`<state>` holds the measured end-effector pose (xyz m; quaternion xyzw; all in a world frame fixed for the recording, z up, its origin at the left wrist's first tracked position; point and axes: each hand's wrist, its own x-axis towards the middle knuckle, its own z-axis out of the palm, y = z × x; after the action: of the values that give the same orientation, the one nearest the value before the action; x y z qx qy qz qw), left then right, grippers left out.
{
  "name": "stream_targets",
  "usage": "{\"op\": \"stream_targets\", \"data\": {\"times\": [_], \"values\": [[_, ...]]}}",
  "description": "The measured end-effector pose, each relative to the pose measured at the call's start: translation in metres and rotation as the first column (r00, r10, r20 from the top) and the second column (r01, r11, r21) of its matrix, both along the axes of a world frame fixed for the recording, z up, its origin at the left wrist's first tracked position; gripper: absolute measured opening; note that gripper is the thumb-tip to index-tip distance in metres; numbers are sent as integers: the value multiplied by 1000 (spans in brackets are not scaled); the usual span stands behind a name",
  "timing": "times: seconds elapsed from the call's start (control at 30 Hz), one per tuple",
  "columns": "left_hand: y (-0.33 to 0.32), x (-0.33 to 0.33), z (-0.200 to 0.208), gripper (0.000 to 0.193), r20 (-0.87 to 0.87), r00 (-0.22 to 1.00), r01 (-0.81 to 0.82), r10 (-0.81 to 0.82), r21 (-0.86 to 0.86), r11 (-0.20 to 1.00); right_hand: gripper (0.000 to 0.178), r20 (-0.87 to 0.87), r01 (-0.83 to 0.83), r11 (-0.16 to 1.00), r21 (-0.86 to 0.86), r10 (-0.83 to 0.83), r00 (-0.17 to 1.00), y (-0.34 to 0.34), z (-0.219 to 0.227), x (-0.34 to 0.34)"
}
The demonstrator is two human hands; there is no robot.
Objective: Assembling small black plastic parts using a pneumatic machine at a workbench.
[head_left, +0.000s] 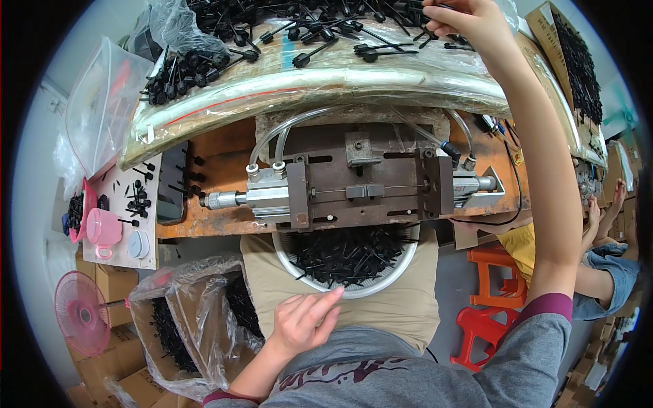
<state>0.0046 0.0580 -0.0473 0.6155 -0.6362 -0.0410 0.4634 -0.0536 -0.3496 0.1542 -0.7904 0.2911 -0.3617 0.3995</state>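
My right hand [457, 19] reaches to the far edge of the bench, over a heap of black stemmed plastic parts [313, 27]. Its fingers are pinched on a black stemmed part, mostly hidden by them and the picture's edge. My left hand [303, 321] is above my lap at the near rim of a white round basin [407, 262]. Its forefinger is stretched out, the other fingers are loosely bent, and nothing shows in it. Black parts [347, 255] fill the basin. Between my hands stands a metal clamping fixture [364, 173] with a small block [365, 191] in its middle.
Clear air hoses [282, 132] arch over the fixture. At left are a phone [171, 183], a pink cup [103, 228] and a pink fan [83, 313]. A plastic-lined box [183, 299] stands beside my lap. Red stools [479, 333] and another person's legs [605, 272] are at right.
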Motion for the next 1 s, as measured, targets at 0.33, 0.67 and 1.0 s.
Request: {"op": "stream_targets", "data": {"times": [0.33, 0.67, 1.0], "values": [[-49, 20, 56, 58, -898, 435, 132, -69, -12, 991, 11, 233, -591, 634, 499, 559, 796, 161, -65, -57], [-55, 19, 65, 39, -944, 311, 251, -112, -32, 967, 12, 338, -446, 653, 612, 294, 894, 175, -105, -81], [-92, 10, 35, 32, 49, 996, -73, 77, -85, 994, 17, 523, -188, 854, 486, -112, 845, 184, -118, -103]]}}
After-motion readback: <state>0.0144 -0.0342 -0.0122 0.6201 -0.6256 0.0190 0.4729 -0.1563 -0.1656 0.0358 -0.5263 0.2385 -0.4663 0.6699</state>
